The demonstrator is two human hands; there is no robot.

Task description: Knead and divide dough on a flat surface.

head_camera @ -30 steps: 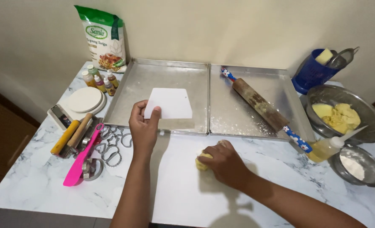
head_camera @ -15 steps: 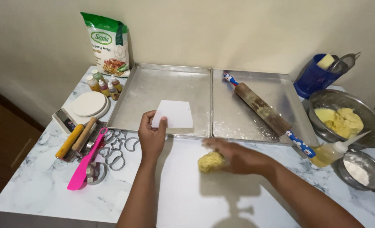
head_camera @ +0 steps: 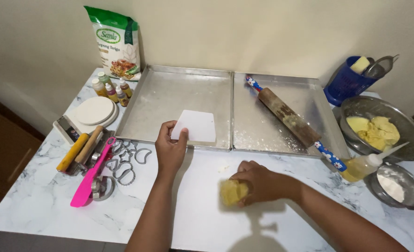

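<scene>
Dough is pressed and a scraper is held on a marble tabletop (head_camera: 34, 196).

Near the left edge, a pink spatula (head_camera: 90, 175) is laid beside metal cookie cutters (head_camera: 125, 163). A white scraper (head_camera: 195, 126) is gripped by the left hand (head_camera: 170, 150) over the front rim of the left baking tray (head_camera: 169, 100). A yellow dough lump (head_camera: 232, 192) is gripped by the closed right hand (head_camera: 259, 183) on a white mat (head_camera: 193, 210) near the front edge. A rolling pin (head_camera: 288, 117) is laid in the right tray (head_camera: 267, 128).

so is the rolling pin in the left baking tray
No, the rolling pin lies slantwise in the right tray, while the left tray has only the white scraper over its front edge.
</scene>
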